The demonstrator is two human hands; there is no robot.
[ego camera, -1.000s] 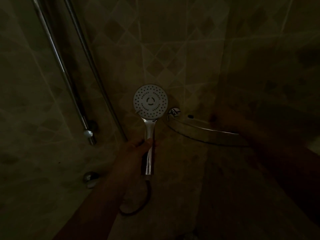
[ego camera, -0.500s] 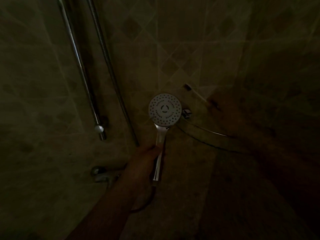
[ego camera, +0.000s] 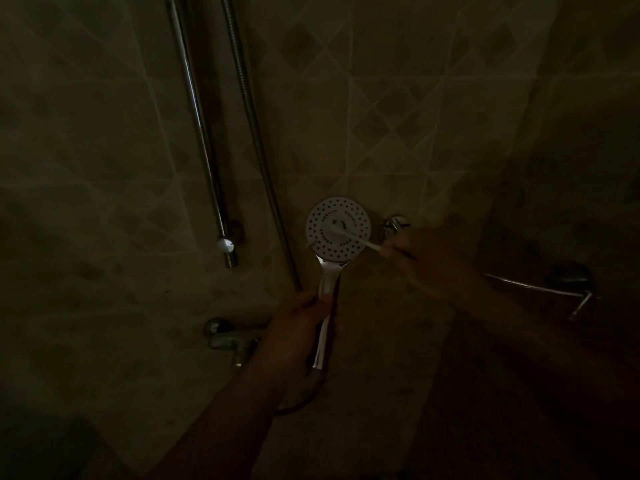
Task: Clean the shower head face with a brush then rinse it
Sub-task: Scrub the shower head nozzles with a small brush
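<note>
Currently your left hand [ego camera: 294,327] grips the shower head [ego camera: 338,232] handle, face toward you; your right hand [ego camera: 412,247] pinches the toothbrush [ego camera: 353,236] against it. Poor light risks missed nozzles.

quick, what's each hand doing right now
Left hand: gripping the chrome handle of the shower head.
Right hand: holding a toothbrush, its head on the shower head face.

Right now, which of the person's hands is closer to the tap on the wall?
The left. The left hand grips the shower head's handle just right of the tap. The right hand holds the brush higher up and farther right.
</note>
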